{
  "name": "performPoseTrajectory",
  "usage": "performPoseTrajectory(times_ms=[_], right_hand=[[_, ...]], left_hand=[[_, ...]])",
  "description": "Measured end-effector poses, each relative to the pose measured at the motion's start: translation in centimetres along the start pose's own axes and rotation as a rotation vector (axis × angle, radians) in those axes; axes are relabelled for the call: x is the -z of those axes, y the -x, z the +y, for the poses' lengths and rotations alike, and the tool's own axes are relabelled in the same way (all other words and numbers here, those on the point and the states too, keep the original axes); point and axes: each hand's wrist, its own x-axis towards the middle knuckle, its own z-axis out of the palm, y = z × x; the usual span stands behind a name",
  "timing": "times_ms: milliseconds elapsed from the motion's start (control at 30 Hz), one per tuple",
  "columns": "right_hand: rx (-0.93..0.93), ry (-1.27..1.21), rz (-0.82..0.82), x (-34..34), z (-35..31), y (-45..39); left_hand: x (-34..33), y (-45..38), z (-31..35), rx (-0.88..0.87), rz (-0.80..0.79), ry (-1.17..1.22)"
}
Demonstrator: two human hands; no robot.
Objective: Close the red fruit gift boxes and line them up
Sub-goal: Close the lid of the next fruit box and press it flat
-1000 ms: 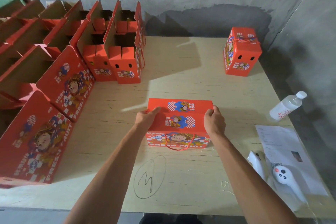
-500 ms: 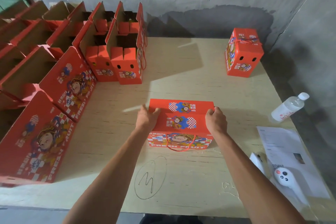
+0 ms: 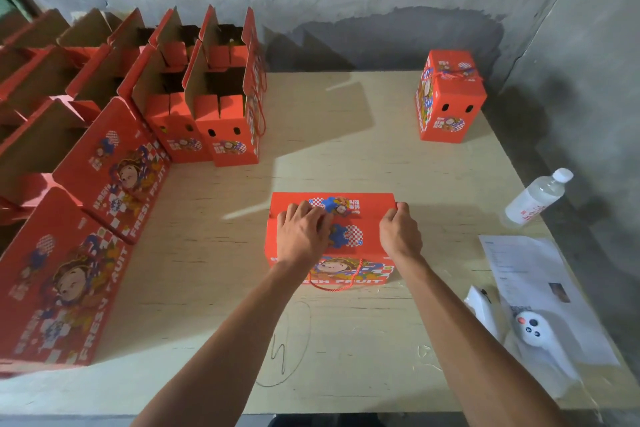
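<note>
Open red fruit boxes [image 3: 221, 121] stand in rows on the left of the counter [image 3: 346, 156]. In the middle sits a red gift box [image 3: 360, 236]. The left hand [image 3: 303, 236] lies flat on its top, fingers spread. The right hand [image 3: 400, 236] curls its fingers on the box's right edge. A closed box [image 3: 448, 104] stands far right, with a water bottle [image 3: 535, 198] nearer.

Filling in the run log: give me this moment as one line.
step: closing box | left hand: pressing flat on gift box top | right hand: gripping its right edge | closed box: far right | open boxes: left
</note>
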Motion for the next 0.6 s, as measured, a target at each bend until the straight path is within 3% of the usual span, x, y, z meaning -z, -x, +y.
performPoseTrajectory(times_ms=[267, 500, 600], right_hand=[[-0.044, 0.024, -0.060, -0.1, -0.1, -0.5], [-0.075, 0.032, -0.132, 0.5, 0.2, -1.6], [-0.067, 0.035, -0.164, 0.6, 0.2, -1.9]], left_hand=[[-0.8, 0.2, -0.5, -0.033, -0.061, -0.137], [0.4, -1.0, -0.8, 0.256, -0.255, -0.135], [2.0, -0.5, -3.2, 0.397, -0.196, 0.040]])
